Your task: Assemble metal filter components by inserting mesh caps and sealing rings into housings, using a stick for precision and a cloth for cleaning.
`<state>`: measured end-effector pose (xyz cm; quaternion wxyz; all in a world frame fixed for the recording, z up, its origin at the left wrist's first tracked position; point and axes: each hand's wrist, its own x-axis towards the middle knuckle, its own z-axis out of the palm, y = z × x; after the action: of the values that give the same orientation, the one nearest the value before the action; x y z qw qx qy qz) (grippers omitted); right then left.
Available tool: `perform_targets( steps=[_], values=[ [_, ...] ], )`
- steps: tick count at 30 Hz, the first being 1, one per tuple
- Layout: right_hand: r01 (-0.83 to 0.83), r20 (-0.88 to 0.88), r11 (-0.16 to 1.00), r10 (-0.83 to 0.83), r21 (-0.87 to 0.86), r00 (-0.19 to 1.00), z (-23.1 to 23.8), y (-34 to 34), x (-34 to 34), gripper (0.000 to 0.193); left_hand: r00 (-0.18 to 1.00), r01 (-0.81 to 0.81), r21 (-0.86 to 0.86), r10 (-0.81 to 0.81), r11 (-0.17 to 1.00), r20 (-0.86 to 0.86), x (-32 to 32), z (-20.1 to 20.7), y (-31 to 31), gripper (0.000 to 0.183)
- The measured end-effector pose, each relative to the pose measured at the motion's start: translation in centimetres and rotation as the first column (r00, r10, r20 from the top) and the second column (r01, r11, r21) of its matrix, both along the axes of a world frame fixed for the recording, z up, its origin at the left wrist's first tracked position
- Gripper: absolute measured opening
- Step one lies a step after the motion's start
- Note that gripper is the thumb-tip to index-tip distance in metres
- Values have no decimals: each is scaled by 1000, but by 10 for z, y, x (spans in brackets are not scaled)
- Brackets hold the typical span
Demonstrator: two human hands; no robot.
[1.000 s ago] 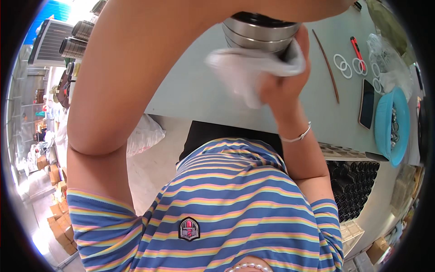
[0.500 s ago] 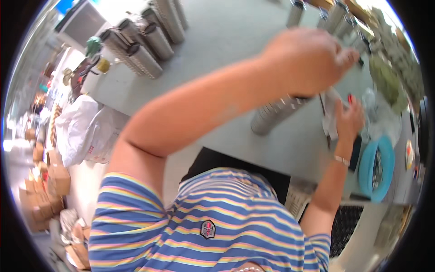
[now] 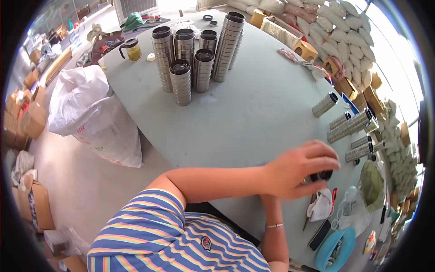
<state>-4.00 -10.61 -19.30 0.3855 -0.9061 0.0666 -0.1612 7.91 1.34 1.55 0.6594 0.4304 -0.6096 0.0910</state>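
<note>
My left arm reaches across the table from the left. My left hand [image 3: 301, 171], slightly blurred, has its thumb and fingers curved around a black ring-shaped piece [image 3: 321, 176]; whether a stack stands beneath it is hidden. My right forearm [image 3: 274, 235], with a bracelet at the wrist, rises from the lower edge. Its hand passes behind my left forearm, so the fingers are hidden. Just nearer than my left hand lies a white cloth [image 3: 320, 205], with a red-handled tool [image 3: 334, 197] beside it.
Several metal ring stacks with black tops [image 3: 181, 84] stand at the far left of the table [image 3: 253, 118]; more metal stacks [image 3: 349, 126] are at the right. A blue basin [image 3: 322, 258] holds small metal parts. A lidded jar [image 3: 132, 50] and white sack [image 3: 97, 118] are at left.
The view has swung to the left and up. My left hand has drawn back from the far right toward me. My right hand has left the cloth and gone behind my left forearm.
</note>
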Motion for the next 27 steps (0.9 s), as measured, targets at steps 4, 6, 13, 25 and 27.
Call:
perform_targets(
  steps=[4,6,13,25,27],
  values=[
    [22,222,994,-45,108,974,29,3,116,65,920,-390,-47,392,919,19,74,-16,-14,37],
    [33,292,989,-74,144,954,23,-10,160,64,834,-550,-78,552,832,9,109,-21,-24,33],
    [91,42,995,-93,39,995,-17,-15,327,56,353,-922,-72,904,380,242,235,-14,-23,33],
    [137,-94,989,-132,53,987,6,24,455,51,-375,-921,-191,641,-338,670,355,-8,-20,39],
    [125,43,983,-131,134,990,0,1,442,63,-277,-959,-141,709,-245,649,337,-2,-29,52]
  ],
)
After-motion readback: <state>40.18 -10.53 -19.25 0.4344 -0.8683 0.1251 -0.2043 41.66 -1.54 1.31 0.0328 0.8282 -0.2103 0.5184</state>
